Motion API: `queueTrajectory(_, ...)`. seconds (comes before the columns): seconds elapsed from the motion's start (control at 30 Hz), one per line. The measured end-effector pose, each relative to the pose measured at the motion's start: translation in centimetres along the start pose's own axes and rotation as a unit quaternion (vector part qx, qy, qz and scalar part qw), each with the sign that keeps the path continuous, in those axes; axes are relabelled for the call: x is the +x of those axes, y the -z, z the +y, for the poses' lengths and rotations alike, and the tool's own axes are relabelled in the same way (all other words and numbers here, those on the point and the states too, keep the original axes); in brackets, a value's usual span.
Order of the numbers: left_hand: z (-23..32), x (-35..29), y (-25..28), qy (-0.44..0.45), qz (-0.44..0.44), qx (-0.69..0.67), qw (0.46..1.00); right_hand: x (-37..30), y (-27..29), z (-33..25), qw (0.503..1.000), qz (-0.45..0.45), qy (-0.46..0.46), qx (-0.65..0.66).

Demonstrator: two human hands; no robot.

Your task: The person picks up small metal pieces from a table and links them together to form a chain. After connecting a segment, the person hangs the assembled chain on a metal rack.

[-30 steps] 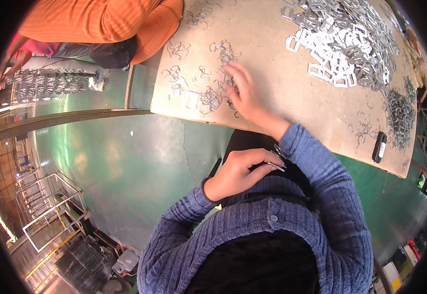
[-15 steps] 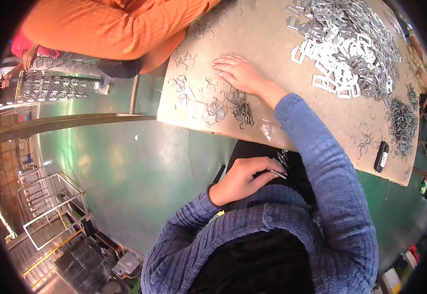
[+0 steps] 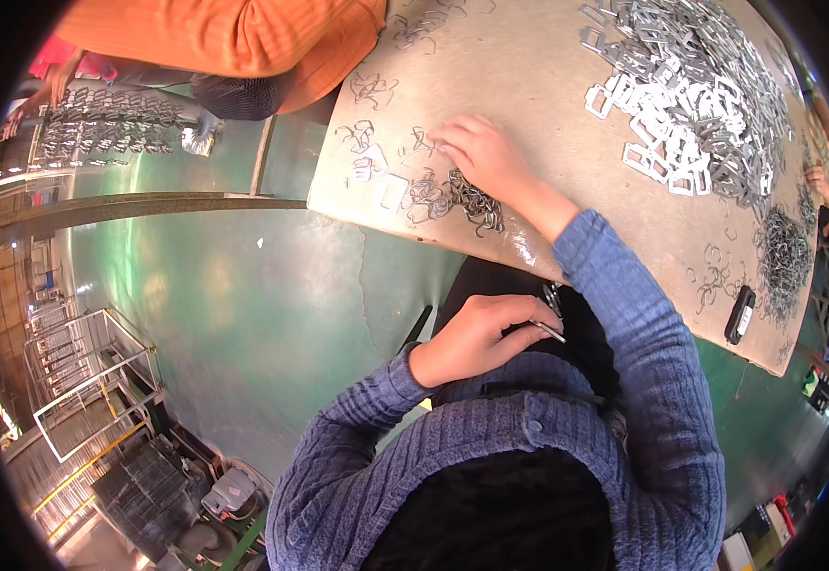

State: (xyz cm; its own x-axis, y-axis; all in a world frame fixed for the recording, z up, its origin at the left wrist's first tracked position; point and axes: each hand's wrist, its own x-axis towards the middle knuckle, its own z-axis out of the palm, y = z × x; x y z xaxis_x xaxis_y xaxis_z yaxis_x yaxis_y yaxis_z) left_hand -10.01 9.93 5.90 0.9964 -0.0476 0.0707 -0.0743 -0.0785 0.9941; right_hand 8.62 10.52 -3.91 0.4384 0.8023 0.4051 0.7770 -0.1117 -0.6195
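My left hand (image 3: 483,335) is over my lap, thumb and forefinger pinched on a small flat metal piece (image 3: 550,331). A few more shiny metal pieces (image 3: 553,299) lie on the dark cloth of my lap beside it. Above the table my right hand (image 3: 487,157) reaches forward, palm down, its fingers loosely stretched and slightly bent, with nothing visible in them. Loose wire hooks (image 3: 420,143) lie by its fingertips. A dark clump of wire hooks (image 3: 477,204) sits below its palm, next to a lighter cluster of hooks (image 3: 428,196).
A big heap of flat metal frames (image 3: 695,105) covers the table's far right. Near the right edge are a pile of wire hooks (image 3: 784,249) and a black box cutter (image 3: 740,316). One white rectangular piece (image 3: 390,194) lies left. An orange-sleeved person (image 3: 215,38) sits across.
My right hand has drawn back a little, its fingers more bent than before. My left hand keeps its pinch. The orange sleeve has shifted up and left in the picture.
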Motion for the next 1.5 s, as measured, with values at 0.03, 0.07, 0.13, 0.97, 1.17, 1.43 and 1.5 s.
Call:
queueTrajectory(0.03,-0.1,-0.1,0.0,-0.001,0.001,0.000,1.000,0.8,-0.2,-0.3,1.000,-0.021,-0.012,-0.001)
queueTrajectory(0.07,-0.1,-0.2,0.0,-0.001,0.003,0.000,1.000,1.5,-0.3,-0.6,0.999,-0.041,-0.025,-0.003)
queueTrajectory(0.13,-0.1,-0.4,0.1,0.000,0.004,-0.005,1.000,2.3,-1.1,-1.2,0.996,-0.076,-0.052,-0.010)
queueTrajectory(0.97,-0.3,-0.2,0.5,0.016,-0.010,0.012,1.000,-5.5,-1.2,-3.3,1.000,-0.005,-0.004,-0.004)
queueTrajectory(1.17,-0.1,-0.4,0.2,0.014,-0.004,0.019,1.000,-4.4,-1.7,-4.4,0.989,0.053,-0.053,0.129)
queueTrajectory(1.43,0.0,-1.0,-0.3,0.005,-0.009,0.027,1.000,-8.9,6.1,-4.7,0.967,-0.116,-0.224,0.032)
queueTrajectory(1.5,0.2,-1.0,-0.3,0.012,-0.013,0.031,0.999,-10.5,5.5,-5.1,0.972,-0.143,-0.185,-0.013)
